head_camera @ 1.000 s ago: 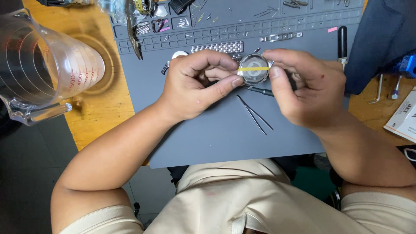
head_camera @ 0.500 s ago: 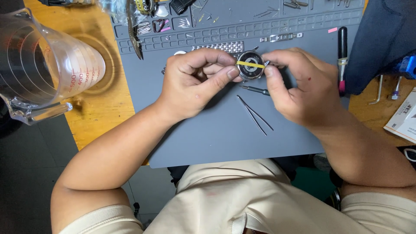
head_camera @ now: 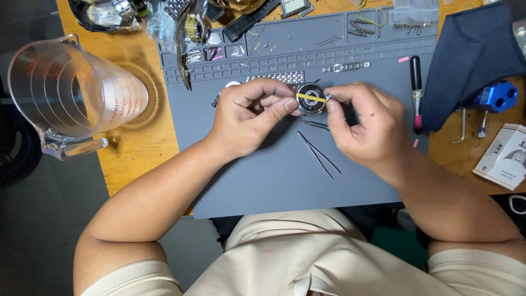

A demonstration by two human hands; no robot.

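A round watch case [head_camera: 311, 98] with a dark dial is held between both hands over a grey work mat [head_camera: 285, 175]. My left hand [head_camera: 249, 118] pinches its left side with thumb and forefinger. My right hand [head_camera: 364, 126] grips its right edge. A thin yellow strip lies across the dial. Thin metal tweezers [head_camera: 319, 154] lie on the mat just below the watch, and a small dark pin tool [head_camera: 315, 125] rests beside them.
A clear measuring jug [head_camera: 66, 98] stands at the left on the wooden table. Watch straps, bracelet links and small parts crowd the mat's top trays [head_camera: 263, 49]. A black-handled tool [head_camera: 416, 93], dark cloth [head_camera: 471, 60], blue metal block [head_camera: 497, 96] and small box [head_camera: 504, 156] lie at the right.
Both hands have shifted the watch slightly up and left; the dial with the yellow strip now faces the camera more squarely.
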